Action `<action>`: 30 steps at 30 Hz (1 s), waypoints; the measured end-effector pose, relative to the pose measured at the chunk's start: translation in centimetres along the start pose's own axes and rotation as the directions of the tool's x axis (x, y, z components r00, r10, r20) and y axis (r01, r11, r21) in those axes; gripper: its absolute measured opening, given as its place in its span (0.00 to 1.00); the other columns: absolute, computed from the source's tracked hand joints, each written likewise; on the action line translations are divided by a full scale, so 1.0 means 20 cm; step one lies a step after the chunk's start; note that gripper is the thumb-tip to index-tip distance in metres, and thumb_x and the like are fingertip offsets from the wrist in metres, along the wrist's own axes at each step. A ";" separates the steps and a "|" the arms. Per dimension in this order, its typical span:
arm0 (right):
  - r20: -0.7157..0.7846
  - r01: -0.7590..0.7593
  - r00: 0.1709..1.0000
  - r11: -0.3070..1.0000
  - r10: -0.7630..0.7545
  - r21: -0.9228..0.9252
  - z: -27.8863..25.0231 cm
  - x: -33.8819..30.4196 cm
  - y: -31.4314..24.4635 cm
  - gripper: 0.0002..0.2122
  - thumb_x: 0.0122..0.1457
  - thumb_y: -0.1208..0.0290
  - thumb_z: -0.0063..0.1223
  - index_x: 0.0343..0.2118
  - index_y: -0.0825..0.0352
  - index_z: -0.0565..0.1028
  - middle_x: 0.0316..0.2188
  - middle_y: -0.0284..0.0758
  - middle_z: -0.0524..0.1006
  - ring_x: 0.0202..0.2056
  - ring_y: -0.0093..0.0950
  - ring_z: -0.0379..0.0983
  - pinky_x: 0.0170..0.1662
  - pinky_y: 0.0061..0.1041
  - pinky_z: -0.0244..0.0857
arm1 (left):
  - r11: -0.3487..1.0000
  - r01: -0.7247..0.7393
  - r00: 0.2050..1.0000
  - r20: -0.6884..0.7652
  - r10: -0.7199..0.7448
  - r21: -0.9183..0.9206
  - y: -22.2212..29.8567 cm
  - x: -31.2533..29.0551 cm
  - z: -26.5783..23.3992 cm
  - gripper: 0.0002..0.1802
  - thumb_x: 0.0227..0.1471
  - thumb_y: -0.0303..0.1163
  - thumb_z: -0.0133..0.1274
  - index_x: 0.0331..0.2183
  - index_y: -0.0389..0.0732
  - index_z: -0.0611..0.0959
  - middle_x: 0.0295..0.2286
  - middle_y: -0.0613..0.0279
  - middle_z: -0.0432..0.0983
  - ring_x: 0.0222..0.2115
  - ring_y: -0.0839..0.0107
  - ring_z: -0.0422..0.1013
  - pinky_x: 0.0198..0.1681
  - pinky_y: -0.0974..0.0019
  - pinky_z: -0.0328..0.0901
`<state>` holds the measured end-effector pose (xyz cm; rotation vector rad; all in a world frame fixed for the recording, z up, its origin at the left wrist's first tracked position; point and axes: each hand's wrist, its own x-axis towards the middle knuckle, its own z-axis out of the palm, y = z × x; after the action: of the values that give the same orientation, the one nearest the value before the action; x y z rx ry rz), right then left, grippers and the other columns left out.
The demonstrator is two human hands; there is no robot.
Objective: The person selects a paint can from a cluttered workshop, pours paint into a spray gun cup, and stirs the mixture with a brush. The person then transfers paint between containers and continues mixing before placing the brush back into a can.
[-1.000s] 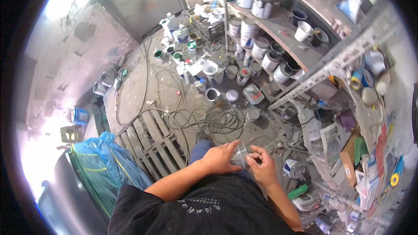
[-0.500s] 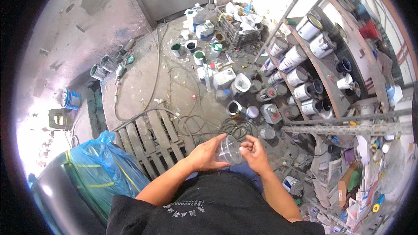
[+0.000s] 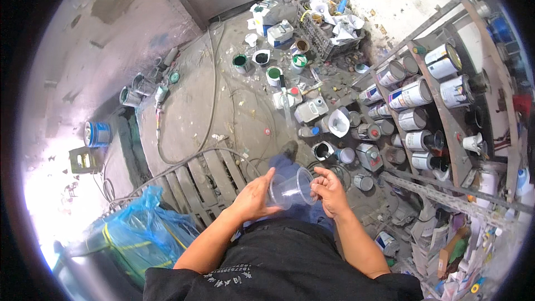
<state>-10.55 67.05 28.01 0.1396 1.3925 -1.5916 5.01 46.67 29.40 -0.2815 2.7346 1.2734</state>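
Note:
A clear plastic cup [image 3: 291, 189] lies on its side between my hands in front of my waist, its wide rim toward the right. My left hand [image 3: 253, 198] is closed round the cup's left end, thumb and fingers on opposite sides. At the rim, the fingers of my right hand [image 3: 331, 192] are pinched together on the edge. Whether this is a single cup or two nested ones I cannot tell. Below the cup are my blue trousers and one dark shoe [image 3: 289, 149] on the floor.
Open paint tins [image 3: 273, 75], bottles and a waste-filled crate [image 3: 329, 50] stand ahead. Shelves of cans [image 3: 409, 93] rise at right. A hose [image 3: 214, 100] crosses the floor by a slatted pallet [image 3: 207, 170]. At left are blue plastic wrapping [image 3: 147, 217] and a blue bucket [image 3: 97, 134].
The clear cup looks longer between my hands, with its rim end further right. My shoe has come into view ahead, and the whole view has shifted.

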 end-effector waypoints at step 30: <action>-0.731 0.139 0.676 0.990 -0.088 0.009 0.68 1.33 -0.39 0.24 0.55 0.83 0.50 0.56 0.71 0.62 0.39 0.36 0.75 0.29 0.18 0.69 0.28 0.16 0.63 | 0.935 -0.296 0.778 0.519 0.354 -0.195 -1.11 1.50 -1.28 0.45 0.32 0.35 0.67 0.54 0.37 0.68 0.54 0.45 0.62 0.53 0.48 0.62 0.56 0.53 0.59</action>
<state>-23.13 39.80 21.12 0.8286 1.9853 -1.7684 -20.17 9.37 23.90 0.5086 2.2720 1.3118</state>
